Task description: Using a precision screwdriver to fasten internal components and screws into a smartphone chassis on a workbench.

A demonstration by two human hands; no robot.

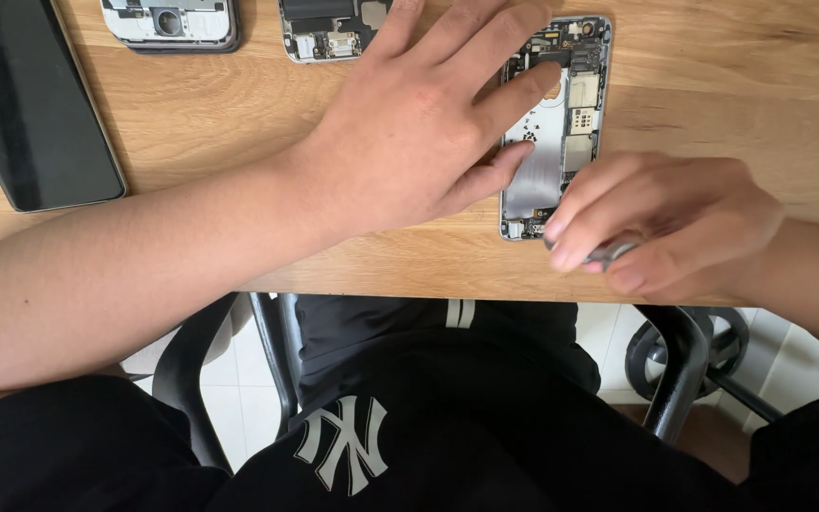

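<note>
Left hand: the left hand [419, 123] lies flat and spread over the opened phone [561, 133], palm down, fingers loosely fanned; it grips nothing, only presses.
Left fingers: thumb and forefinger rest on the bare metal plate in the phone's middle, the other fingers reaching across its upper end.
Right hand: the right hand [665, 223] is curled almost closed, fingertips pinched round a small grey tool [609, 252]; only a stub of the tool shows between the fingers.
Tool: it sits at the phone's lower right corner, just beside the frame; whether its tip touches the phone I cannot tell.
Phone: it lies upright on the table [239, 123] near the front edge, right of centre, its back open, with boards and connectors showing along the right side and top.
Other phones: a second phone shell [172, 21] and a third one, also open [329, 28], lie at the far edge, well apart from the hands.
Tablet: a dark tablet [26, 104] lies tilted at the far left.
Below the table: the person's black clothes, chair arms [680, 370] and a tiled floor [239, 417].
</note>
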